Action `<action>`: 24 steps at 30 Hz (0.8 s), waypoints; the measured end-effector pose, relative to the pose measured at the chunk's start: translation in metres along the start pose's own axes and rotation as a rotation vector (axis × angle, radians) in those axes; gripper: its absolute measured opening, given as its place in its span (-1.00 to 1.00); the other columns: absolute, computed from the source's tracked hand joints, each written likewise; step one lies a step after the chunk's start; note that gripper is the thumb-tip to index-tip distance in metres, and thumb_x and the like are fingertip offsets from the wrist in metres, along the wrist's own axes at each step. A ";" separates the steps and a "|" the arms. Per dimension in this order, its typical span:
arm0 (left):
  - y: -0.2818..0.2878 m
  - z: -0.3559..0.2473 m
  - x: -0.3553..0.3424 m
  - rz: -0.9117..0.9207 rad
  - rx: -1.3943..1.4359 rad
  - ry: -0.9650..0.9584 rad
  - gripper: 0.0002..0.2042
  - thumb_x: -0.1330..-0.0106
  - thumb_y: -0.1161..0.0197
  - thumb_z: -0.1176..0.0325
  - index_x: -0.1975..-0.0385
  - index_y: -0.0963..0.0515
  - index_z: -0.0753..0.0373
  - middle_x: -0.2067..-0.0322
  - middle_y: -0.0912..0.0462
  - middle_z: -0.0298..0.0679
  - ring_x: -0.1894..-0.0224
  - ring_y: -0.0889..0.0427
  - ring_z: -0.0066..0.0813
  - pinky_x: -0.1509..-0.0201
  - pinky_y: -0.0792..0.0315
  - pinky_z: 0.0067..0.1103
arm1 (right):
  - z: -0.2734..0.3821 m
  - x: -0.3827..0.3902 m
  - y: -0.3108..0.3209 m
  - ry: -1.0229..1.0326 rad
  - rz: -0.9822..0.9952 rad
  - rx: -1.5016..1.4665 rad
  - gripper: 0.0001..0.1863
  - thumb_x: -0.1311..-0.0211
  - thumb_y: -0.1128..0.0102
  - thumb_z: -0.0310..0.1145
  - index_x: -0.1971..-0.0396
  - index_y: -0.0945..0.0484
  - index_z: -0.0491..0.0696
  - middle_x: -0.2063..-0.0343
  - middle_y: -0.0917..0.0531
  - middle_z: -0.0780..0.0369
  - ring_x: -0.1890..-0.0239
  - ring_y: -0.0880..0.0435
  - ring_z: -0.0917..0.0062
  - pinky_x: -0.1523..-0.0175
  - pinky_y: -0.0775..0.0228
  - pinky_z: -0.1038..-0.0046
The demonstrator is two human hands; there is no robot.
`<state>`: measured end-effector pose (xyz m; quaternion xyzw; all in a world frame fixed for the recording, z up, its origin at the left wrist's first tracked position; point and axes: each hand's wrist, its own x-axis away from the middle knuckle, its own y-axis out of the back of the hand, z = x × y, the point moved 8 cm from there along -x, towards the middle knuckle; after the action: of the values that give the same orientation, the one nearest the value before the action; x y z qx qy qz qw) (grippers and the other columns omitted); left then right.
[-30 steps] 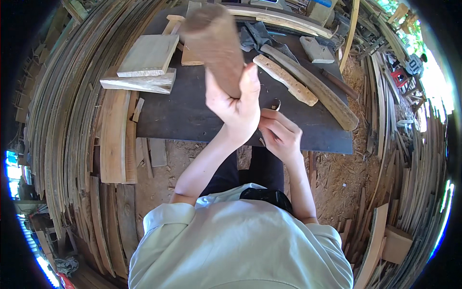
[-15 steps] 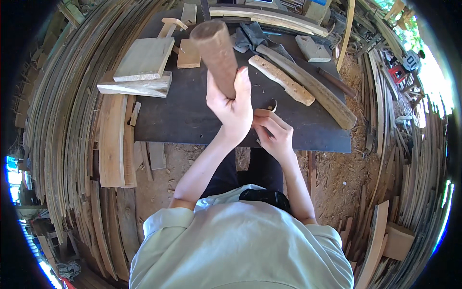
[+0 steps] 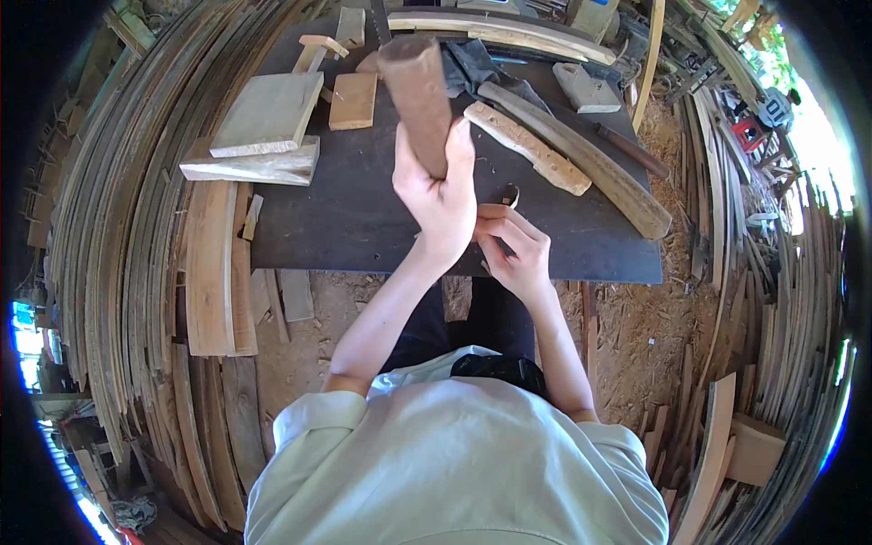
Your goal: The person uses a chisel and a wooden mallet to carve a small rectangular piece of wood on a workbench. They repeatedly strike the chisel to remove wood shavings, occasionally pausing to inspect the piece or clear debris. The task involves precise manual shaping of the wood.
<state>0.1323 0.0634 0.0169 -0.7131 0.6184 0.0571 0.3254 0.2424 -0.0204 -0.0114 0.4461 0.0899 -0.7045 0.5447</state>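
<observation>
My left hand (image 3: 439,186) is closed around a thick, round brown wooden piece (image 3: 420,109), its broad end raised above the dark worktable (image 3: 336,209). The thumb lies along its side. Beside the left wrist, my right hand (image 3: 520,243) has its fingers bent and pinched together. What those fingers hold is mostly hidden. A small curled strip (image 3: 513,197) shows just beyond them. To the right of the raised piece, a pale, rough-edged length of wood (image 3: 529,150) lies on the table next to a longer curved wooden bar (image 3: 581,159).
Flat boards (image 3: 261,113), a small wooden block (image 3: 352,102) and a wooden T-shaped piece (image 3: 318,47) lie at the table's left. A dark cloth (image 3: 477,68) and a pale block (image 3: 586,88) are at the back. Long timber stacks (image 3: 127,227) flank both sides.
The brown wooden piece in my left hand has shifted slightly, its upper end moving a little right. My right hand has stayed almost in place.
</observation>
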 end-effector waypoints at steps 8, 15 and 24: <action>-0.005 -0.045 -0.019 -0.007 0.150 -0.126 -0.81 -0.33 -0.20 0.37 0.21 -0.40 0.32 0.59 -0.44 -0.41 0.69 -0.33 -0.82 0.68 -0.20 -0.78 | -0.009 -0.007 0.021 -0.062 -0.108 -0.033 -0.86 -0.01 -0.25 -0.70 0.39 -0.56 -0.20 0.39 -0.63 0.14 0.35 -0.67 0.44 0.28 -0.49 0.55; 0.007 -0.050 -0.018 -0.098 0.072 -0.078 -0.70 -0.44 -0.04 0.15 0.36 -0.34 0.29 0.68 -0.33 -0.32 0.78 -0.18 -0.77 0.75 -0.01 -0.74 | -0.044 0.008 0.019 -0.336 -0.149 -0.467 -0.93 -0.17 -0.17 -0.67 0.34 -0.53 -0.29 0.24 -0.57 0.12 0.33 -0.63 0.53 0.18 -0.49 0.55; 0.002 -0.027 -0.009 -0.134 0.054 -0.060 -0.69 -0.42 -0.07 0.15 0.40 -0.26 0.27 0.68 -0.32 -0.36 0.78 -0.18 -0.80 0.75 -0.01 -0.75 | -0.016 0.005 0.007 -0.149 -0.048 -0.086 -0.85 0.00 -0.29 -0.67 0.41 -0.54 -0.19 0.40 -0.64 0.15 0.36 -0.66 0.42 0.25 -0.49 0.52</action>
<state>0.1192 0.0568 0.0417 -0.7419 0.5604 0.0398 0.3661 0.2563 -0.0171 -0.0221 0.3664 0.0900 -0.7441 0.5513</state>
